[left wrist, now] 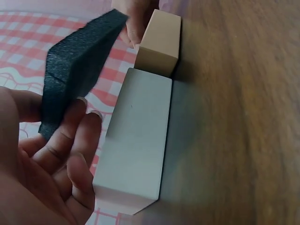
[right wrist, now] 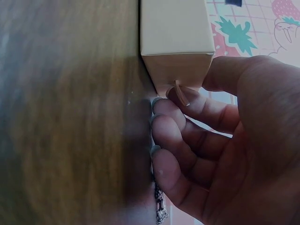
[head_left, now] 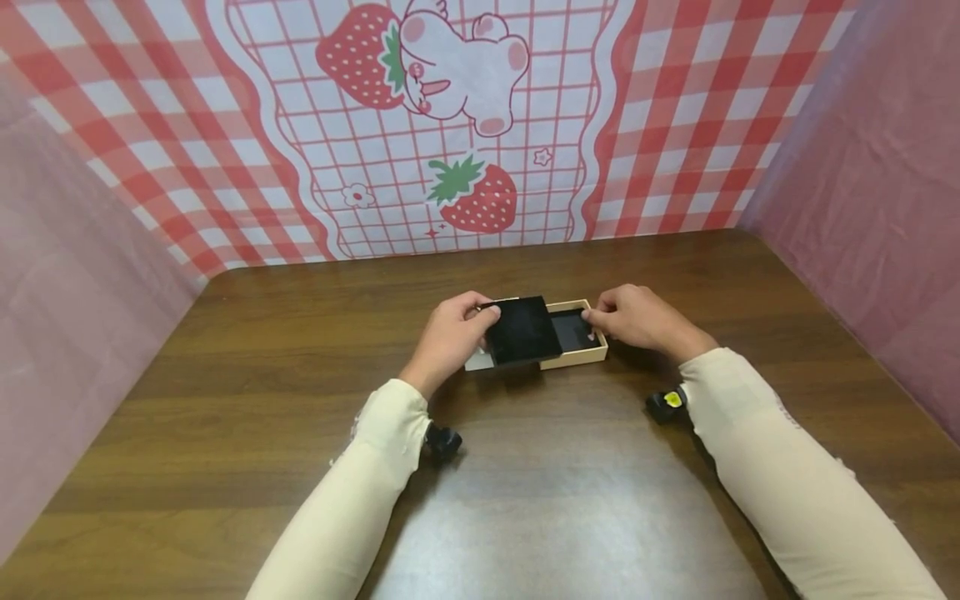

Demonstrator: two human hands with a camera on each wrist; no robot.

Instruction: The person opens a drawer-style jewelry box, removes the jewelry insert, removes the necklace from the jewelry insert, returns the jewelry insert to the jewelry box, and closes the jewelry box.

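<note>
My left hand [head_left: 452, 333] pinches a square black foam pad [head_left: 523, 330] between thumb and fingers, holding it above a small drawer box. White in the left wrist view, the box's sleeve [left wrist: 136, 136] lies on the table, mostly hidden by the pad from above. Out of its right end sticks a tan drawer [head_left: 573, 358] with a black lining [head_left: 573, 331] inside. At that drawer's far end, my right hand [head_left: 641, 319] grips the end wall, thumb over the rim. A small ribbon tab [right wrist: 182, 93] on the end wall touches a fingertip.
The box lies on a brown wooden table [head_left: 300, 358], toward its back. Behind stands a red-and-white checked cloth [head_left: 675, 125] with strawberries; pink curtains [head_left: 847, 208] hang at the sides. Small black cameras [head_left: 444, 443] are strapped at both wrists.
</note>
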